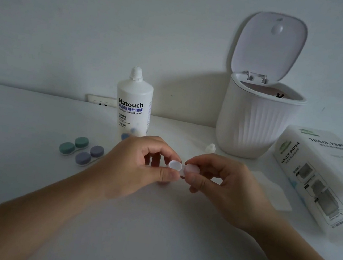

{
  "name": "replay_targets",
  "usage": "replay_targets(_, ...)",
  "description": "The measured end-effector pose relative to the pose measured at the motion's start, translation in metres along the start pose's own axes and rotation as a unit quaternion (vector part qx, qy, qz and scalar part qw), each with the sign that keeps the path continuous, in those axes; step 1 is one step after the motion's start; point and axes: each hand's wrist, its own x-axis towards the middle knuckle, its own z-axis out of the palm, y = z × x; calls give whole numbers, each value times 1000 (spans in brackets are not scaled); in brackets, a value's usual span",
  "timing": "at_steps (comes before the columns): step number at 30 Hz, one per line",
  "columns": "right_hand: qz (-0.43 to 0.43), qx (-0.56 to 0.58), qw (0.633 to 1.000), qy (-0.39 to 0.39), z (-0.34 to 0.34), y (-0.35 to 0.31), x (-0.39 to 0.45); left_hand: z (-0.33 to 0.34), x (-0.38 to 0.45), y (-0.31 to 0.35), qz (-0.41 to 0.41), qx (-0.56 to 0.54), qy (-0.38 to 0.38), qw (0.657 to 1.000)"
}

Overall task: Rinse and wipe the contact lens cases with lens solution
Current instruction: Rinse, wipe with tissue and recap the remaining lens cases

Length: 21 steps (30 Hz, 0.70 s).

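Above the middle of the white table [17, 170], my left hand [136, 167] pinches a pale contact lens case [175, 165] whose open round well shows. My right hand [222, 183] pinches a pale pink cap [191, 169] right beside that well. A white lens solution bottle [133, 104] stands uncapped behind my left hand. Its small clear cap [210, 148] lies to the right of it. A green-capped lens case [73, 146] and a purple-capped lens case [90, 154] lie closed at the left. A white tissue sheet [272, 190] lies flat beyond my right hand.
A white ribbed bin [253, 123] with its lid raised stands at the back right against the wall. A tissue paper pack [323, 173] lies at the right edge. A wall socket [101, 100] sits behind the table.
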Motion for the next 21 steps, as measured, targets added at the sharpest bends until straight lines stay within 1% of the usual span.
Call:
replay_targets(5, -7, 3, 1000, -2, -3, 2, 1, -2, 2, -2, 16, 25, -1, 1000)
replay_targets(7, -3, 3, 1000, -5, -5, 4, 1, -4, 1, -5, 17, 73, -10, 997)
replay_targets(11, -5, 12, 1000, 0, -9, 9, 1, -5, 1, -12, 12, 178, -53, 983)
replay_targets(15, 4, 16, 1000, -2, -11, 9, 1, -5, 1, -14, 28, 222, -99, 969)
replay_targets(18, 7, 21, 1000, -9, -11, 9, 1, -5, 2, -15, 29, 226, -102, 968)
replay_targets(21, 9, 25, 1000, -10, -12, 10, 1, -4, 2, -15, 21, 195, -91, 976)
